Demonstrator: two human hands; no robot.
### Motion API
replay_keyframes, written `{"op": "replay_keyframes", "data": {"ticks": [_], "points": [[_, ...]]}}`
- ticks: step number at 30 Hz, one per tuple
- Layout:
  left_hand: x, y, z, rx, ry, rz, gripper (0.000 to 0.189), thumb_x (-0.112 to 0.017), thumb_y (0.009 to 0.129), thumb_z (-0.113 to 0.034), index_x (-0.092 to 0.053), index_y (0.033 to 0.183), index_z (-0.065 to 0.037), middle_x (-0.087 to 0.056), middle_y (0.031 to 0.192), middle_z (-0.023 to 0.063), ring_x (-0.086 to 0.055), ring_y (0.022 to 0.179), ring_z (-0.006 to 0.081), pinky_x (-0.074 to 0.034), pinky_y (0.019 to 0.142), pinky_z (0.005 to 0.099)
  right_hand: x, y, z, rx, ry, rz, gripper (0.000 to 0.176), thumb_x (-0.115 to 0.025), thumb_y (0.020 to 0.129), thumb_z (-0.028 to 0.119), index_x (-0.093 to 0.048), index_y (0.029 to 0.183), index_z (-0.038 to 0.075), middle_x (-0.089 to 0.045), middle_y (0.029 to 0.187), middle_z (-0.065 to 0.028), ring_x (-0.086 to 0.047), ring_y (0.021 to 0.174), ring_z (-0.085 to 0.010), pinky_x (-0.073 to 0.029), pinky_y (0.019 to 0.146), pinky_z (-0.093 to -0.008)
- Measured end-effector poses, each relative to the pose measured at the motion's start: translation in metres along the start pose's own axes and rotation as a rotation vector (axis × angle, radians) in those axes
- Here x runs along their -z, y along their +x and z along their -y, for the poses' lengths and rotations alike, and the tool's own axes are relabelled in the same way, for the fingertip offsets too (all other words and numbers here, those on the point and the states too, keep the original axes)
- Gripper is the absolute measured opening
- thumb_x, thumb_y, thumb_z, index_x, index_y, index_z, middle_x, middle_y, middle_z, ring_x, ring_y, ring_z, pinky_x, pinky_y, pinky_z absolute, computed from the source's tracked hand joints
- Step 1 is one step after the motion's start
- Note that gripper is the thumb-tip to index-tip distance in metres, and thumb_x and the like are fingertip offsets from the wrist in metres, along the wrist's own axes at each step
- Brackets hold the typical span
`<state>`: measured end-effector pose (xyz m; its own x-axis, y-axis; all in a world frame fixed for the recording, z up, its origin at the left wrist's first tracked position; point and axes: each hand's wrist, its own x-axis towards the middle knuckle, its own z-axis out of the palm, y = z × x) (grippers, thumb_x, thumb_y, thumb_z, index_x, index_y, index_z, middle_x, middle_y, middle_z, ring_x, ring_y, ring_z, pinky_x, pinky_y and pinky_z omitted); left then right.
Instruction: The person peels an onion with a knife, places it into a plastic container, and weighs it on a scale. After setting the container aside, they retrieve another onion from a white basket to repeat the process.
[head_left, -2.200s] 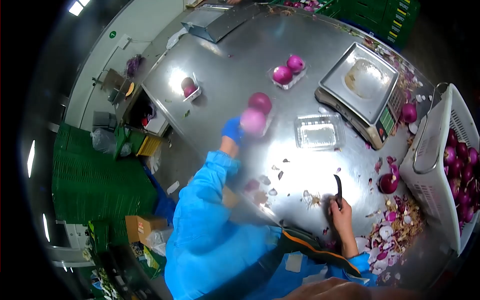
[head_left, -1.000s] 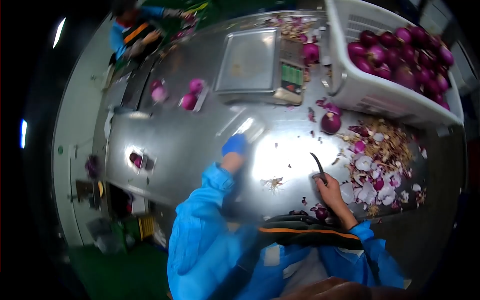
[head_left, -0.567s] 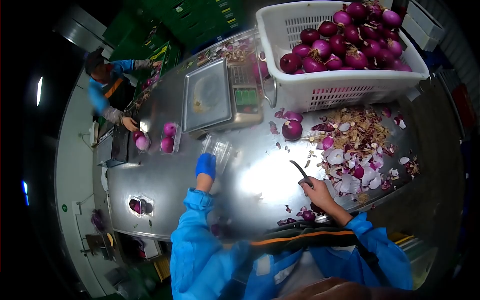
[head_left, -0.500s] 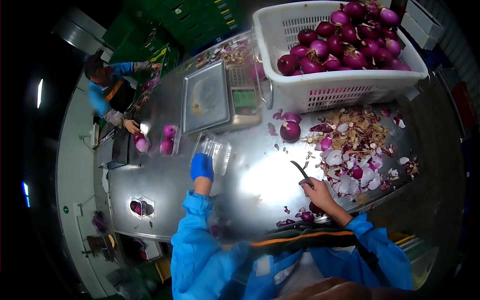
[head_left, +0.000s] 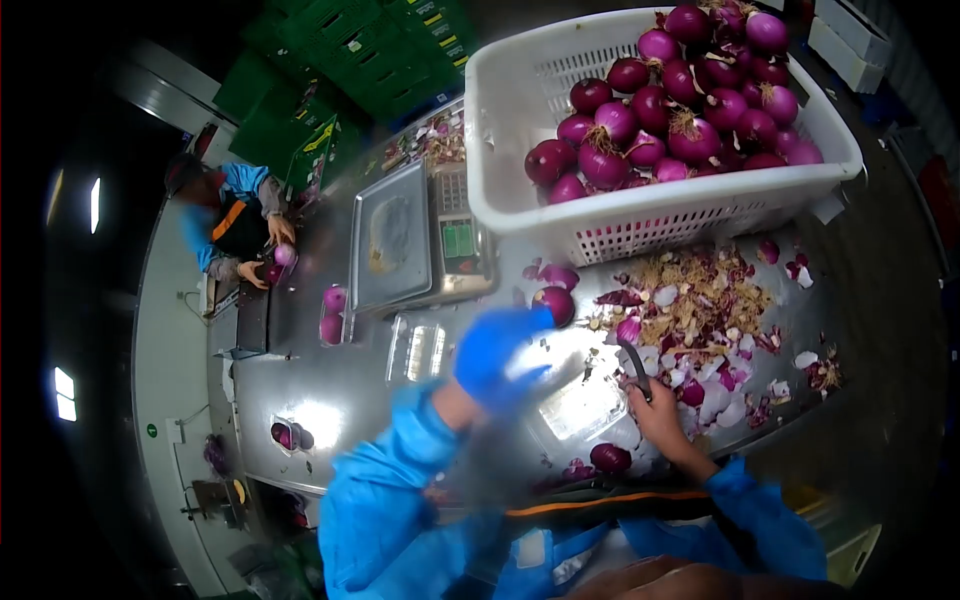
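Left hand (head_left: 497, 352) swung from tray (head_left: 420, 350) toward onion (head_left: 556, 303) near scale (head_left: 400, 240), fingers unclear; right hand (head_left: 658, 415) fingers clamp knife (head_left: 636, 362).

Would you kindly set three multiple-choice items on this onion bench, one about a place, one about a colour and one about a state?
1. Where do most of the red onions lie?
A. on the scale pan
B. in the white basket
C. in the clear tray

2. What colour is the glove on the left hand?
A. white
B. green
C. blue

3. What state is the right hand in?
A. closed round the handle of a knife
B. open and empty
C. gripping an onion

Answers:
1 B: the basket is heaped with onions.
2 C: the glove shows blue, though it is blurred.
3 A: the dark blade sticks up out of the bare fist.
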<state>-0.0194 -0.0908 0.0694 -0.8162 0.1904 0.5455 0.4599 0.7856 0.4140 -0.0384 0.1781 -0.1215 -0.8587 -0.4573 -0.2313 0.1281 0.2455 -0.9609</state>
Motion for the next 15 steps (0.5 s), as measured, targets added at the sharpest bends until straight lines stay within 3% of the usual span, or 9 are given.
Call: {"op": "replay_keyframes", "data": {"ticks": [2, 3, 4, 5, 6, 7, 9, 12, 15], "points": [[0.017, 0.072, 0.023, 0.089, 0.186, -0.024, 0.045, -0.078, 0.077, -0.015, -0.065, 0.12, -0.006, -0.067, 0.102, 0.0118, -0.064, 0.091, 0.0292, -0.05, 0.08, 0.0363, 0.013, 0.001, 0.0, -0.003, -0.045, 0.007, 0.017, -0.058, 0.093, 0.007, -0.064, 0.107, -0.001, -0.06, 0.07, -0.0017, -0.054, 0.063, -0.0089, -0.044, 0.058, -0.0256], [0.015, 0.115, 0.042, 0.013, 0.109, -0.123, 0.041, -0.076, 0.079, -0.011, -0.064, 0.119, -0.005, -0.067, 0.1, 0.0115, -0.064, 0.09, 0.0273, -0.05, 0.08, 0.0362, 0.02, 0.002, 0.004, 0.084, -0.081, -0.008, 0.017, -0.059, 0.092, 0.008, -0.064, 0.106, -0.001, -0.062, 0.071, -0.0043, -0.056, 0.064, -0.0107, -0.047, 0.06, -0.0284], [0.008, 0.15, 0.069, 0.034, 0.033, -0.099, 0.04, -0.074, 0.082, -0.013, -0.063, 0.12, -0.003, -0.066, 0.103, 0.0124, -0.064, 0.093, 0.0277, -0.05, 0.081, 0.0364, 0.026, 0.004, 0.009, 0.077, -0.064, 0.013, 0.017, -0.059, 0.092, 0.008, -0.064, 0.106, -0.001, -0.062, 0.072, -0.0051, -0.057, 0.064, -0.0111, -0.047, 0.06, -0.0289], [0.002, 0.176, 0.095, 0.189, 0.047, 0.009, 0.041, -0.072, 0.086, -0.017, -0.06, 0.124, -0.004, -0.065, 0.116, 0.0115, -0.063, 0.103, 0.0185, -0.048, 0.086, 0.0322, 0.032, 0.007, 0.014, 0.07, -0.049, 0.034, 0.017, -0.059, 0.092, 0.008, -0.064, 0.105, -0.001, -0.063, 0.072, -0.0058, -0.057, 0.064, -0.0115, -0.047, 0.06, -0.0293], [-0.012, 0.199, 0.126, 0.214, 0.08, 0.071, 0.045, -0.071, 0.086, -0.02, -0.059, 0.126, -0.003, -0.065, 0.11, 0.0148, -0.064, 0.102, 0.0287, -0.051, 0.088, 0.0371, 0.036, 0.011, 0.015, 0.062, -0.035, 0.057, 0.017, -0.059, 0.092, 0.008, -0.064, 0.105, -0.001, -0.063, 0.072, -0.0066, -0.057, 0.064, -0.0119, -0.047, 0.06, -0.0298], [-0.029, 0.213, 0.162, 0.386, 0.043, 0.151, 0.049, -0.071, 0.087, -0.023, -0.057, 0.129, -0.002, -0.063, 0.117, 0.0168, -0.062, 0.11, 0.0292, -0.051, 0.091, 0.0375, 0.04, 0.015, 0.004, 0.104, -0.1, 0.072, 0.017, -0.059, 0.092, 0.008, -0.064, 0.105, -0.001, -0.064, 0.074, -0.0067, -0.059, 0.065, -0.0126, -0.048, 0.061, -0.0295], [-0.048, 0.244, 0.183, 0.771, 0.206, 0.492, 0.051, -0.07, 0.087, -0.03, -0.057, 0.129, -0.004, -0.067, 0.115, 0.0127, -0.065, 0.105, 0.0269, -0.05, 0.09, 0.0368, 0.045, 0.02, 0.0, 0.079, -0.057, 0.055, 0.016, -0.058, 0.092, 0.008, -0.063, 0.105, -0.001, -0.064, 0.074, -0.0065, -0.059, 0.066, -0.0122, -0.049, 0.062, -0.0291], [-0.087, 0.255, 0.214, 0.832, 0.508, 0.818, 0.052, -0.07, 0.086, -0.034, -0.059, 0.128, -0.006, -0.067, 0.113, 0.0124, -0.066, 0.102, 0.0259, -0.05, 0.088, 0.0367, 0.053, 0.028, -0.015, 0.092, -0.079, 0.027, 0.016, -0.056, 0.092, 0.005, -0.064, 0.104, 0.0, -0.064, 0.075, -0.0051, -0.06, 0.067, -0.0103, -0.05, 0.063, -0.0277], [-0.106, 0.251, 0.216, 0.821, 0.649, 1.025, 0.052, -0.07, 0.084, -0.037, -0.06, 0.126, -0.007, -0.068, 0.11, 0.0115, -0.067, 0.099, 0.0242, -0.051, 0.086, 0.0364, 0.06, 0.032, -0.022, 0.089, -0.031, 0.009, 0.016, -0.056, 0.092, 0.004, -0.065, 0.105, 0.001, -0.064, 0.076, -0.0041, -0.06, 0.067, -0.0097, -0.049, 0.062, -0.0272]]}}
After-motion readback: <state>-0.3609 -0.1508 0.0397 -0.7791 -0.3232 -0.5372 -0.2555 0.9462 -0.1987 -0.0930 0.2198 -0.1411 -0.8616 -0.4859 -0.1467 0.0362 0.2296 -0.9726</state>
